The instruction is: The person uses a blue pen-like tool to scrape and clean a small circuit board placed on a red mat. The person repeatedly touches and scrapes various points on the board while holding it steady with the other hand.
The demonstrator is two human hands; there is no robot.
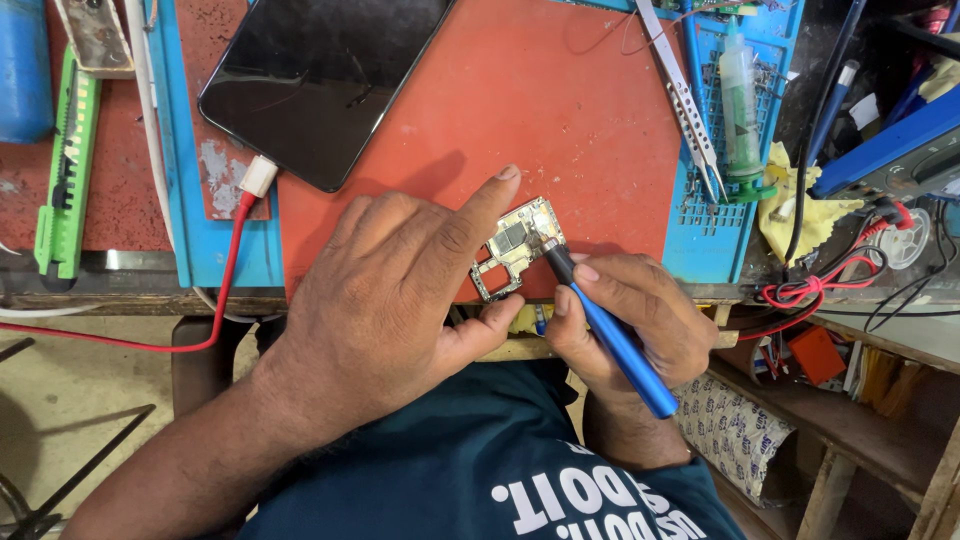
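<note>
At the near edge of an orange work mat (560,110), a left hand (400,290) pinches a small circuit board (515,245) while the right hand (630,320) grips a blue screwdriver (610,335), tip on the board, below a dark smartphone (320,70).

Worn wooden tabletop (120,262), bearing: red rubber work mat (560,130), blue silicone repair mat (715,230) with steel tweezers (685,100) and clear plastic dispenser bottle (741,100), black glass-screened tablet (320,75) on red charging cable (215,290), green plastic jig (65,170), crumpled yellow cloth (800,200).
</note>
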